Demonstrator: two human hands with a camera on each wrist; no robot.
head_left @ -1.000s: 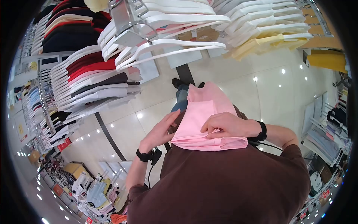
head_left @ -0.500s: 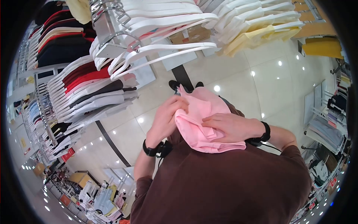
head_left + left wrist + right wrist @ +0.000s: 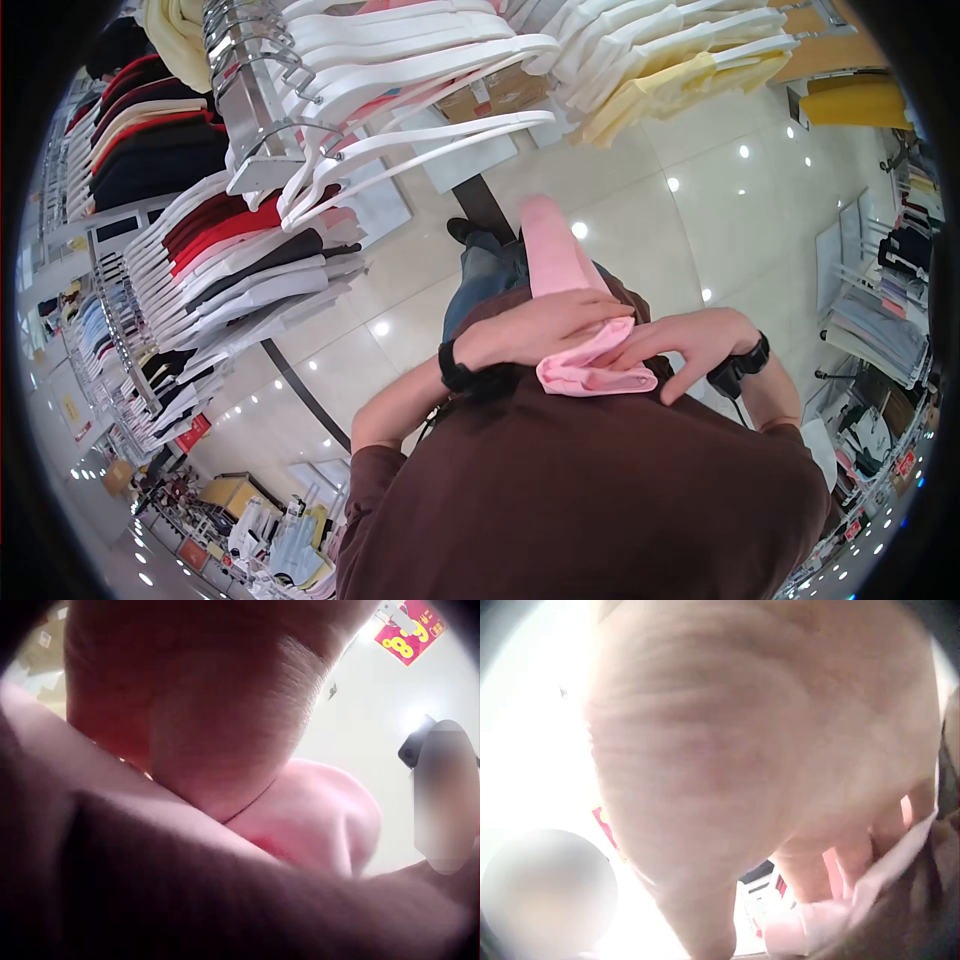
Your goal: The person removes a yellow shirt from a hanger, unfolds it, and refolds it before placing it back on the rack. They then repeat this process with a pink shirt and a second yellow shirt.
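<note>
A pink garment (image 3: 558, 245), folded into a narrow strip, lies along the person's front, its near end bunched in a thick fold at the belly. My left hand (image 3: 550, 325) rests across the strip, fingers stretched out over the cloth and thumb hidden. From the other side comes my right hand (image 3: 692, 345). Its straight fingers touch the near fold and its thumb points down, apart from the cloth. In the right wrist view, the right fingers (image 3: 802, 874) reach behind a pink edge (image 3: 817, 922). Pink cloth (image 3: 322, 817) bulges beneath the left palm in the left wrist view.
Bare white hangers (image 3: 440, 140) hang on a metal rail (image 3: 262, 130) ahead. Yellow and white clothes (image 3: 670, 90) hang at the front right, red and dark ones (image 3: 225, 235) at the left. Tiled floor (image 3: 640, 210) lies below, with more clothes racks (image 3: 870, 345) at the right.
The garment has become a narrower strip. My left hand has moved from its left edge to lie across it, and my right hand has shifted right with its thumb spread.
</note>
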